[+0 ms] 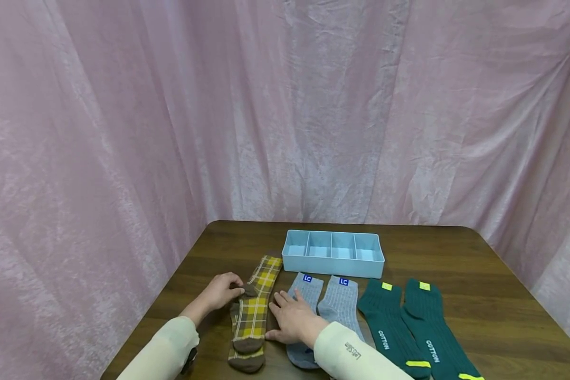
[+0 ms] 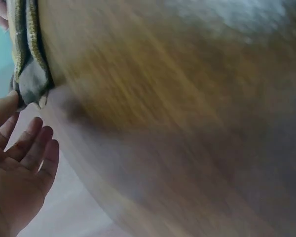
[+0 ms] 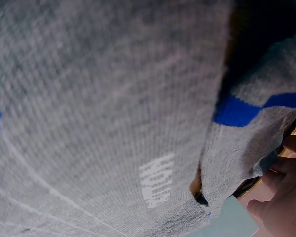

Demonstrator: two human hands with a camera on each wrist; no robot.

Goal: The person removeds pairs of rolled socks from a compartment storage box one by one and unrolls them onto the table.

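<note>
Two yellow-and-brown plaid socks [image 1: 254, 316] lie one on the other at the left of the table. At their left edge my left hand [image 1: 220, 291] pinches the brown heel between thumb and forefinger; in the left wrist view the other fingers of that hand [image 2: 19, 173] are spread apart. My right hand [image 1: 292, 319] lies with fingers outstretched between the plaid socks and the left grey sock [image 1: 309, 287], covering part of the grey one. Beside it is a second grey sock [image 1: 342, 303] with a blue label, partly behind my sleeve.
A light blue box [image 1: 332, 266] with several compartments stands behind the socks. Two dark green socks [image 1: 389, 316] with yellow labels lie to the right on the brown wooden table [image 1: 480, 295]. Pink curtains [image 1: 313, 132] hang around the table's back and sides.
</note>
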